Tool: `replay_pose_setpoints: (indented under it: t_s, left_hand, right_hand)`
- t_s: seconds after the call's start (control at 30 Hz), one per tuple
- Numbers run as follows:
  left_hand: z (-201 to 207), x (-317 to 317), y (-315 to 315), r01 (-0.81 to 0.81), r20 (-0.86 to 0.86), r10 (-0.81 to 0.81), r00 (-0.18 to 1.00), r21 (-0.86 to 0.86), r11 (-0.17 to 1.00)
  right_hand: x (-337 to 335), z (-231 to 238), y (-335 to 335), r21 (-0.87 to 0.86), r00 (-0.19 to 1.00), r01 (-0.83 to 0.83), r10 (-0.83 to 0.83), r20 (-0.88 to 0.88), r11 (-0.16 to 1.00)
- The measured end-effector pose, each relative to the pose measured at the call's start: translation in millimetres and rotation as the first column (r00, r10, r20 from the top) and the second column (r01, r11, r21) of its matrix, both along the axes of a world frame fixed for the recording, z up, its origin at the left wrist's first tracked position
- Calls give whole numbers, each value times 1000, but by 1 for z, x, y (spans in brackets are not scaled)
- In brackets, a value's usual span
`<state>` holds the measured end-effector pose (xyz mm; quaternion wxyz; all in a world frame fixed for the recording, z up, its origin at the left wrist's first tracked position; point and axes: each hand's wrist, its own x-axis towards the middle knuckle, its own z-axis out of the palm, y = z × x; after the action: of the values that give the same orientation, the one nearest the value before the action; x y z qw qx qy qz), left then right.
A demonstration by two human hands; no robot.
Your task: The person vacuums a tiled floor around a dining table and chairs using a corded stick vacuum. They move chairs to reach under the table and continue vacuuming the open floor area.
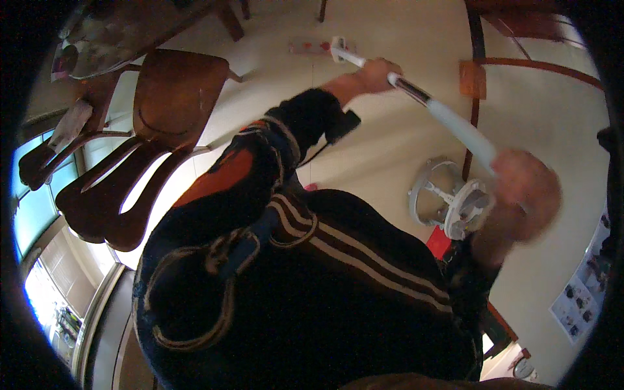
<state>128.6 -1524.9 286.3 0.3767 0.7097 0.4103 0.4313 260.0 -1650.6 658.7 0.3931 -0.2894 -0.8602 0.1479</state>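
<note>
A long white pole (458, 127) with a shiny metal section slants across in front of me. My left hand (380, 75) is closed around it near its far end, where a small white end piece (338, 49) shows above the pale floor. Around the thick near end wraps my right hand (528, 195), smeared by motion. What kind of tool the pole belongs to, I cannot make out.
A brown wooden chair (175, 94) stands at the left, by a table (123, 32). Beside my right hand is a white round-framed object (432, 185), with a red item (440, 242) near it. Picture sheets (582, 299) hang at the right.
</note>
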Motion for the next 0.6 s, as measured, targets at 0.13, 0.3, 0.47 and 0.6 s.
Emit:
replay_pose_setpoints:
  t_s: [0.13,0.3,0.47,0.6]
  left_hand:
    - [-37,9,1,31,-90,-25,996,67,997]
    - [-33,51,-81,139,-168,-144,975,-39,990]
    - [-8,139,-230,293,-184,-291,939,-16,956]
    - [14,204,-379,363,-205,-340,918,87,928]
  right_hand:
    - [15,-30,-24,-413,935,-212,61,-350,886]
    - [67,-38,-120,-490,938,-167,-15,-345,856]
    - [168,-9,-303,-512,815,145,-396,-423,847]
    - [249,22,-426,-455,925,142,-281,-257,879]
